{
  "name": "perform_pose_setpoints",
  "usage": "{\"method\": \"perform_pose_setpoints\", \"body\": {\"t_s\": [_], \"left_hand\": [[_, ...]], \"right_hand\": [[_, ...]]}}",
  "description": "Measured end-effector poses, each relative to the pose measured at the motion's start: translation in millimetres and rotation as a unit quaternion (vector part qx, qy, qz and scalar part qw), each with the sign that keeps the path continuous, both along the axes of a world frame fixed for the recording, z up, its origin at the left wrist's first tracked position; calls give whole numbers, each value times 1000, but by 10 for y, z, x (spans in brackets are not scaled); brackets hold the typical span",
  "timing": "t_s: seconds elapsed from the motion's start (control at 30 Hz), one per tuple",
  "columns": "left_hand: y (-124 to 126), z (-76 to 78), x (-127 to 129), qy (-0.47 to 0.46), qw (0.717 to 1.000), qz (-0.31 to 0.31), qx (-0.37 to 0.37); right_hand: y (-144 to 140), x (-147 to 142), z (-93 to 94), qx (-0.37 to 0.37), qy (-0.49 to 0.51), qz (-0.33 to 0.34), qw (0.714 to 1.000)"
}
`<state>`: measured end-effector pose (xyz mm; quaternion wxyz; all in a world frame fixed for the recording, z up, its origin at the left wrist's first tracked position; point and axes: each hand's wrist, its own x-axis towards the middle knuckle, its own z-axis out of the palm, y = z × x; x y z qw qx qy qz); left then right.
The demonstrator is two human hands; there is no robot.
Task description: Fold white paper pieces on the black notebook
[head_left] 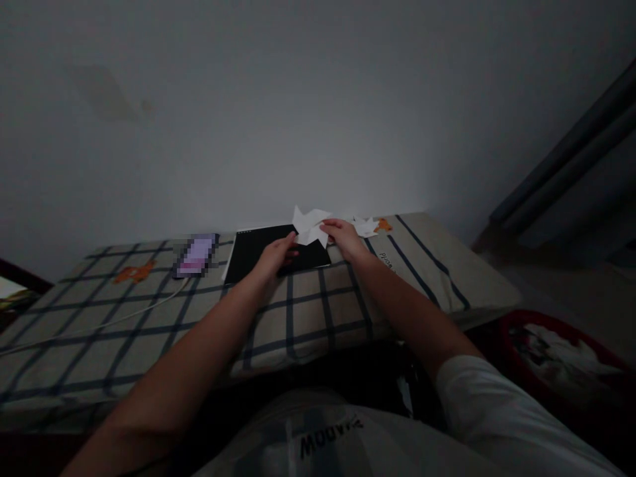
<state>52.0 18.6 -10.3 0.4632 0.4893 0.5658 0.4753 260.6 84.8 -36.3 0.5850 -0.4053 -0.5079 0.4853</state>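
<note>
A folded white paper piece (309, 224) with pointed corners is held up over a black notebook (261, 248). My left hand (276, 255) pinches its lower left corner, fingers closed. On the other side, my right hand (346, 238) grips the paper's right part between thumb and fingers. More white paper (366, 227) with jagged points lies just beyond my right hand, partly hidden by it. The notebook rests on a checked tablecloth (303, 298).
A phone (197, 255) with a lit screen lies left of the notebook, and a white cable (144, 309) runs from it to the left edge. A wall stands behind the table. On the floor at right is a red basin (517, 318) with crumpled white stuff.
</note>
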Motion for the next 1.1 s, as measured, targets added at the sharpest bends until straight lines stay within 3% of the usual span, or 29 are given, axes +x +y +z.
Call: {"method": "perform_pose_setpoints", "body": {"t_s": [0.1,0.37,0.53,0.73,0.87,1.1], "left_hand": [[45,107,352,-114,993,19,-22],[302,-3,1024,-132,990,42,-7],[481,-101,1341,-75,995,35,53],[551,-265,1563,106,985,-8,134],[469,-309,1652,258,943,-71,196],[358,-298,1790,481,828,-192,217]], "right_hand": [[-2,46,5,-33,46,-21,998],[-32,445,53,-70,69,-76,992],[118,892,61,-71,40,-196,977],[259,1165,-89,-78,-71,-310,945],[267,1179,-189,-71,-181,-332,923],[214,1176,-255,-77,-322,-322,887]]}}
